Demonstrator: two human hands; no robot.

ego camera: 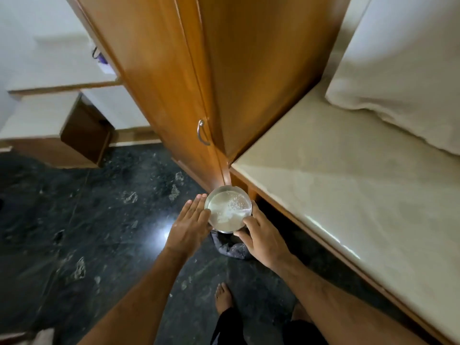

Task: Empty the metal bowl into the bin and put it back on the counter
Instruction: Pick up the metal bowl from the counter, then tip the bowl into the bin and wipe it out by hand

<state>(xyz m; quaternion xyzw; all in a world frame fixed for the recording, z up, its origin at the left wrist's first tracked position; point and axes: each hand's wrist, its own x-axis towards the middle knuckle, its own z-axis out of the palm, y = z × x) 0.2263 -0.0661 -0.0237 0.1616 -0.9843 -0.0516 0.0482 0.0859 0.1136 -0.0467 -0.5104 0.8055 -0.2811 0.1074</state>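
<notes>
The metal bowl [227, 209] sits just below the centre of the frame, held in the air with its mouth facing up and a pale, watery residue with small grains inside. It has no long axis to speak of; what matters is what lies beneath it. Directly under the bowl, peeking out at its lower edge, is a dark crumpled bag that looks like the liner of the bin [231, 249] on the floor [87, 207], so the bowl appears already lined up over its target.

The right hand [261, 235] grips the bowl's lower-right rim, thumb on the inner edge and fingers wrapped beneath. The left hand [191, 220] is flat and open, fingers together, its edge touching the bowl's left wall without closing on it.

The emptying looks not yet done. Afterwards the bowl goes to the pale surface [348, 190] at right, nearer the right hand.
</notes>
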